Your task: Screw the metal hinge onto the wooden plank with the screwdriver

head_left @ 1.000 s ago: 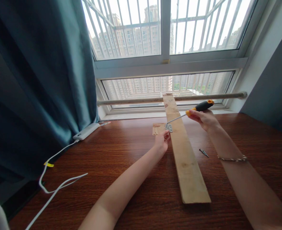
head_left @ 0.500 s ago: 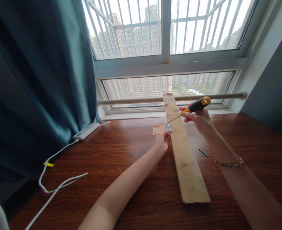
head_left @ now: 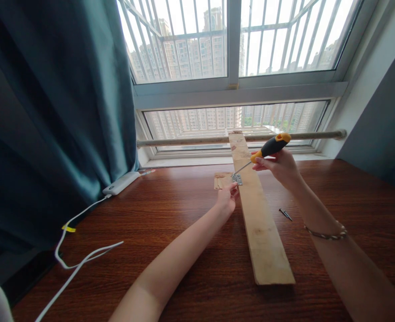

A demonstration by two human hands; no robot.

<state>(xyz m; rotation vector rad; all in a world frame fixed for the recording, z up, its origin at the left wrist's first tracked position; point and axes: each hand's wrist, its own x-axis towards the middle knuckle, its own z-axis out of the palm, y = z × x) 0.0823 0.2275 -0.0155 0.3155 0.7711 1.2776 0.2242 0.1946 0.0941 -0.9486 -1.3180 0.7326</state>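
A long pale wooden plank [head_left: 261, 223] lies on the dark wood table [head_left: 170, 232], running away from me toward the window. A small metal hinge [head_left: 237, 179] sits at its left edge, joining a small wood piece [head_left: 221, 180]. My right hand [head_left: 279, 167] grips a black-and-orange screwdriver [head_left: 267, 147], whose tip rests on the hinge. My left hand [head_left: 227, 197] is closed beside the hinge, fingertips pinching at the plank's edge; what they hold is too small to make out.
Two dark screws [head_left: 285, 214] lie on the table right of the plank. A white power bank [head_left: 121, 183] with white cables [head_left: 80, 259] sits at the left by a teal curtain [head_left: 50, 116]. A rod [head_left: 191, 141] runs along the window sill.
My right hand has shifted left and raised the screwdriver handle, so the tool stands steeper on the hinge. The left hand and plank have stayed put.
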